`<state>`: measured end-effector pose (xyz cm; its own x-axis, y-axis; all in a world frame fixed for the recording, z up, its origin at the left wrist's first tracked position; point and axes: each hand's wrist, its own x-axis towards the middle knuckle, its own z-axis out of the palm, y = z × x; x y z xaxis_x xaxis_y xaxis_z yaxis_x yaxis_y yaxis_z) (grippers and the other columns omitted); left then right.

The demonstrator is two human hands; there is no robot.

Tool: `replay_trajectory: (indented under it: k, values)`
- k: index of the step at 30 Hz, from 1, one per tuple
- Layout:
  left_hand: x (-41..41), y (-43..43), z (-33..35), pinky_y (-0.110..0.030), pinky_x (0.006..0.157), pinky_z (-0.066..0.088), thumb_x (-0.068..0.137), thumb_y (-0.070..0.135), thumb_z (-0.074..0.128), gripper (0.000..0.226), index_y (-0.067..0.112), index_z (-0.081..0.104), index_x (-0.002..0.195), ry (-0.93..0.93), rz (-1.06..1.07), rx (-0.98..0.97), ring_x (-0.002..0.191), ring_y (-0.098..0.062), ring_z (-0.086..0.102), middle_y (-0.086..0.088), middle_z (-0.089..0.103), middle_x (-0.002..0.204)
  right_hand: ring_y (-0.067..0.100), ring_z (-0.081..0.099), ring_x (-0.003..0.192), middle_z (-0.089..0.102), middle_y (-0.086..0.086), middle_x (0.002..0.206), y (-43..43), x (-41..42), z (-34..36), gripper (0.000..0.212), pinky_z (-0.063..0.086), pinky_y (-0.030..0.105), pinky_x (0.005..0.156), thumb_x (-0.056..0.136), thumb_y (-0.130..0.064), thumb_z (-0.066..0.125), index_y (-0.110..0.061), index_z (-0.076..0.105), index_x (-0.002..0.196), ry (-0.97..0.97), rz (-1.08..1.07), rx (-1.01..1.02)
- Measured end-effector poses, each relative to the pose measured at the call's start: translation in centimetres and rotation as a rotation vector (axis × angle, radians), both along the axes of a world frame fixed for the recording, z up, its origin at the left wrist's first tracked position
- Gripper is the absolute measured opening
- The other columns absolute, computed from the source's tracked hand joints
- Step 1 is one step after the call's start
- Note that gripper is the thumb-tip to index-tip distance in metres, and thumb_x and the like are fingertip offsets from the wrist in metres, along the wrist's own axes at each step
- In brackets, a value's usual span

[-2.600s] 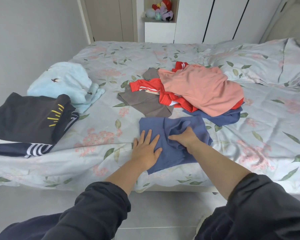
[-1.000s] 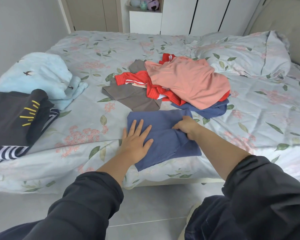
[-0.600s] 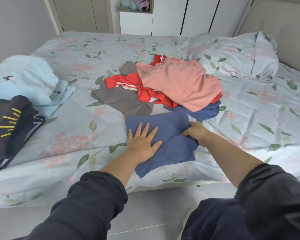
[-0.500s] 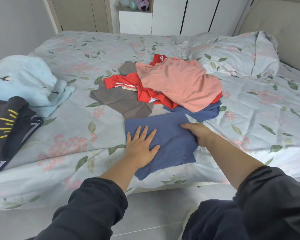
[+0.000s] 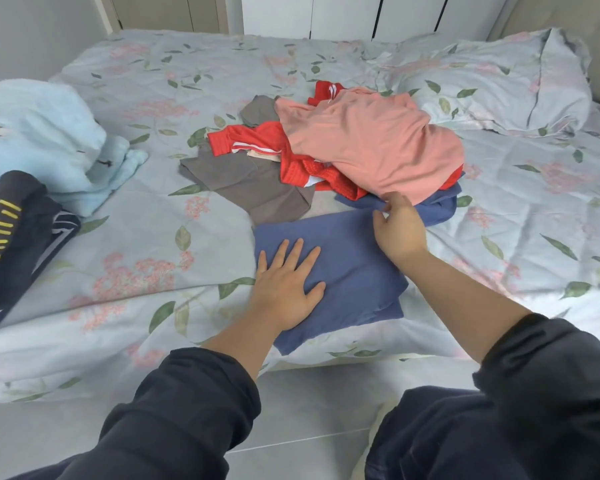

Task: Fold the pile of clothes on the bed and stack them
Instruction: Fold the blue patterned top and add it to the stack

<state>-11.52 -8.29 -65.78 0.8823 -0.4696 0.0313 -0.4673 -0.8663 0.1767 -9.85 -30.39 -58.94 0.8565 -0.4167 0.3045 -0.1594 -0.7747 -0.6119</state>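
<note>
A blue garment (image 5: 347, 271) lies partly folded at the near edge of the bed (image 5: 136, 271). My left hand (image 5: 286, 284) rests flat on its left half, fingers spread. My right hand (image 5: 399, 226) is at the garment's far right corner, thumb and fingers pinching the cloth edge there. Behind it sits the unfolded pile: a salmon-pink top (image 5: 371, 140) over a red striped garment (image 5: 291, 157), a grey-brown piece (image 5: 250, 181) and another blue piece (image 5: 440, 209). A folded dark stack (image 5: 11, 233) with yellow marks lies at the far left.
A light blue fleece garment (image 5: 45, 140) is bunched at the left, behind the dark stack. A floral pillow (image 5: 499, 77) lies at the back right. White wardrobe doors (image 5: 361, 12) stand beyond the bed. Grey floor tiles (image 5: 309, 410) show below the bed edge.
My right hand has moved from the garment's right side up to its far right corner. The blue cloth now lies flatter and squarer. My left hand has stayed pressed on it.
</note>
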Motion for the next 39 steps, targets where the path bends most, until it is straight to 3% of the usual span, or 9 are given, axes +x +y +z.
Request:
replay_trajectory:
  k: [4, 7, 12, 15, 18, 22, 31, 36, 39]
  values:
    - [0.0, 0.1, 0.1, -0.049, 0.117, -0.003, 0.091, 0.056, 0.012, 0.064, 0.038, 0.004, 0.151, -0.001, -0.005, -0.043, 0.148, -0.018, -0.004, 0.007, 0.002, 0.161, 0.005, 0.049, 0.060, 0.056, -0.013, 0.061, 3.2, -3.3, 2.1, 0.018, 0.034, 0.017, 0.060, 0.085, -0.009, 0.053, -0.014, 0.064, 0.072, 0.191, 0.530, -0.065]
    - [0.4, 0.7, 0.3, -0.040, 0.118, -0.002, 0.102, 0.031, 0.026, 0.048, 0.033, 0.023, 0.150, 0.064, 0.028, -0.264, 0.147, -0.011, 0.006, 0.008, 0.015, 0.159, 0.011, 0.043, 0.056, 0.051, -0.003, 0.056, 3.5, -5.2, 1.7, 0.030, 0.037, 0.027, 0.061, 0.084, -0.011, 0.052, -0.015, 0.048, 0.055, 0.501, 0.793, -0.284]
    - [-0.1, 1.0, 0.5, -0.036, 0.118, -0.001, 0.100, 0.020, 0.036, 0.046, 0.023, 0.039, 0.146, 0.007, 0.090, -0.389, 0.147, -0.015, 0.010, 0.002, 0.024, 0.157, 0.027, 0.059, 0.088, 0.058, -0.001, 0.082, 0.4, -5.1, 2.6, 0.022, 0.038, 0.029, 0.070, 0.092, -0.022, 0.043, -0.015, 0.059, 0.079, 0.888, 0.373, -0.739]
    - [0.0, 0.8, 0.4, -0.039, 0.118, -0.004, 0.100, 0.025, 0.031, 0.048, 0.026, 0.031, 0.149, -0.013, 0.089, -0.260, 0.148, -0.016, 0.004, 0.004, 0.019, 0.159, 0.030, 0.059, 0.101, 0.063, 0.009, 0.105, 1.6, -4.9, 1.8, 0.021, 0.039, 0.032, 0.072, 0.091, -0.019, 0.046, -0.011, 0.063, 0.100, 0.516, 0.262, -0.869]
    - [0.1, 0.7, 0.3, -0.042, 0.118, -0.002, 0.101, 0.029, 0.027, 0.050, 0.028, 0.025, 0.151, -0.026, 0.091, -0.158, 0.148, -0.017, 0.001, 0.005, 0.015, 0.160, 0.036, 0.044, 0.126, 0.048, 0.020, 0.136, 4.8, -5.7, -1.0, 0.040, 0.035, 0.047, 0.100, 0.095, -0.032, 0.047, -0.007, 0.055, 0.126, 0.242, 0.525, -0.645]
    - [0.2, 0.7, 0.0, -0.044, 0.118, -0.003, 0.101, 0.035, 0.021, 0.051, 0.031, 0.018, 0.152, -0.012, 0.112, -0.088, 0.148, -0.017, -0.002, 0.006, 0.011, 0.160, 0.018, -0.001, 0.147, 0.000, -0.003, 0.161, 2.1, -4.9, -4.2, 0.062, 0.002, 0.048, 0.116, 0.098, -0.053, 0.022, -0.028, 0.008, 0.152, 0.591, 0.391, -0.489]
    - [0.0, 0.6, 0.3, -0.044, 0.118, -0.003, 0.098, 0.043, 0.026, 0.058, 0.028, 0.014, 0.153, -0.028, 0.148, -0.125, 0.148, -0.018, -0.006, 0.001, 0.001, 0.161, 0.029, 0.051, 0.119, 0.054, 0.012, 0.131, -1.1, -2.1, -1.1, 0.058, 0.038, 0.031, 0.089, 0.086, -0.031, 0.064, -0.004, 0.044, 0.134, 0.399, -0.017, 0.241]
    - [-0.9, 1.5, 2.4, -0.035, 0.108, 0.028, 0.091, 0.017, 0.050, 0.052, 0.006, 0.039, 0.140, -0.009, 0.549, -0.681, 0.131, -0.029, 0.035, -0.014, 0.041, 0.140, 0.028, 0.048, 0.125, 0.050, 0.011, 0.136, -0.3, -1.0, 1.2, 0.076, 0.040, 0.035, 0.099, 0.080, -0.040, 0.073, -0.005, 0.041, 0.139, 0.660, -0.017, 0.288]
    - [-0.2, 2.5, 3.9, -0.036, 0.080, 0.040, 0.087, 0.011, 0.051, 0.021, 0.000, 0.057, 0.104, 0.165, 0.644, -0.677, 0.102, -0.036, 0.054, -0.017, 0.057, 0.105, 0.029, 0.055, 0.118, 0.057, 0.012, 0.130, -0.3, -0.9, 1.9, 0.061, 0.044, 0.043, 0.102, 0.077, -0.020, 0.077, -0.003, 0.052, 0.130, 0.668, 0.006, 0.602]
